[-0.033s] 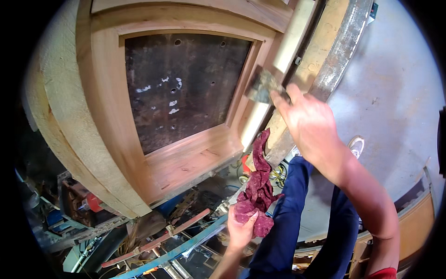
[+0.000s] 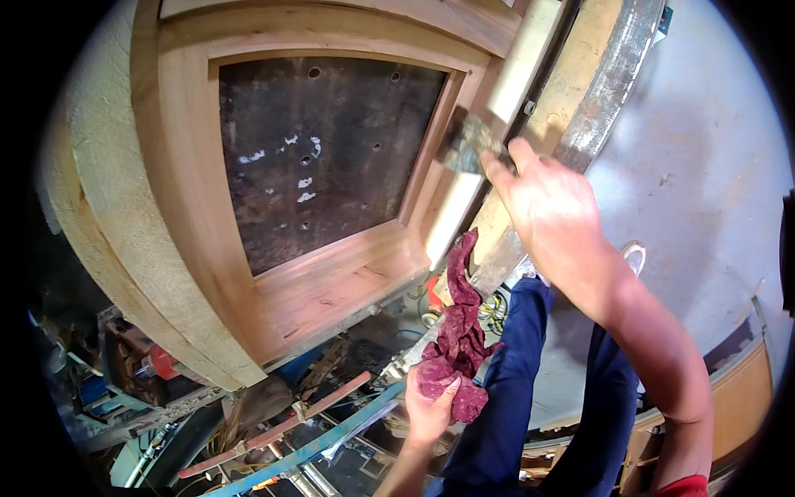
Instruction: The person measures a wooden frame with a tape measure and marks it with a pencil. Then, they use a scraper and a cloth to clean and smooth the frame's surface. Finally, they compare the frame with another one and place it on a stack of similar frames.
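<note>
My right hand (image 2: 551, 207) is closed on a broad-bladed scraper (image 2: 474, 147). The blade is stained and blurred, over the right side of a pale wooden frame (image 2: 186, 166); I cannot tell whether it touches the wood. Inside the frame's opening shows a dark, worn surface (image 2: 348, 166) with small holes and white smears. Lower down, my left hand (image 2: 426, 410) grips a crumpled dark red rag (image 2: 460, 331), whose long end hangs up toward the frame's lower right corner.
A thick pale timber (image 2: 108, 207) runs along the frame's left. Right of the frame stands a metal-edged bench rim (image 2: 600, 103), with grey floor (image 2: 679, 182) beyond. Below lie a blue bar (image 2: 323, 447), a reddish bar (image 2: 281, 427) and cluttered tools. My legs stand at lower right.
The scraper and my right hand have shifted slightly up along the frame's right side. The view has moved a little; my left hand keeps its hold on the rag.
</note>
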`<state>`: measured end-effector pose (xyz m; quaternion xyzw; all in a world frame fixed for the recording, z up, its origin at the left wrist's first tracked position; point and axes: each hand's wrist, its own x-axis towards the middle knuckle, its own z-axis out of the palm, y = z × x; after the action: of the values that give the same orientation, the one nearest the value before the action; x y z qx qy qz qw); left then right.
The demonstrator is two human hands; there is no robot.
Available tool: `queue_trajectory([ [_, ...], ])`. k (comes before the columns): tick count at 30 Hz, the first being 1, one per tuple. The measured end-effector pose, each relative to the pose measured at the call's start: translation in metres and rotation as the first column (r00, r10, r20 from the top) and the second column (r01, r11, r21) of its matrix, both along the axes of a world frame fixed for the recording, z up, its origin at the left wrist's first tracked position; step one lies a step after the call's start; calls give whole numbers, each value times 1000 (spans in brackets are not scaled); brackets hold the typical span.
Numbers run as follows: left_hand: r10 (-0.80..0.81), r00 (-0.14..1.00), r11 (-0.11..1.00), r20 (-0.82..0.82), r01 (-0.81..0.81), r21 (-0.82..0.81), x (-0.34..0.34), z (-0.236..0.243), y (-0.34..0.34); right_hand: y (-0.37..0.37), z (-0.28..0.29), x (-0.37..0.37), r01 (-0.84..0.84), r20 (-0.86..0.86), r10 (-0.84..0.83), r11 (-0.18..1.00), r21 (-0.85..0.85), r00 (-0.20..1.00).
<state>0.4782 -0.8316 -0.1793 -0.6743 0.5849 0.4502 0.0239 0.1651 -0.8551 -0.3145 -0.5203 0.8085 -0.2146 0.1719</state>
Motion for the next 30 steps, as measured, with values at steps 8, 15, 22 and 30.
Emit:
queue_trajectory([
  [8, 158, 986, 986, -60, -153, 71, 19, -9, 14, -51, 9, -25, -18, -41, 28, 976, 215, 999],
  [15, 145, 988, 986, -48, -140, 92, 21, -7, 11, -56, 29, -35, -186, -84, 213, 950, 252, 973],
  [22, 144, 988, 987, -53, -140, 77, 25, -3, 16, 1, 13, -49, 230, 821, -411, 910, 344, 396],
  [30, 132, 987, 988, -91, -123, 98, 23, -5, 17, -41, 8, -99, 245, 909, -403, 897, 368, 107],
])
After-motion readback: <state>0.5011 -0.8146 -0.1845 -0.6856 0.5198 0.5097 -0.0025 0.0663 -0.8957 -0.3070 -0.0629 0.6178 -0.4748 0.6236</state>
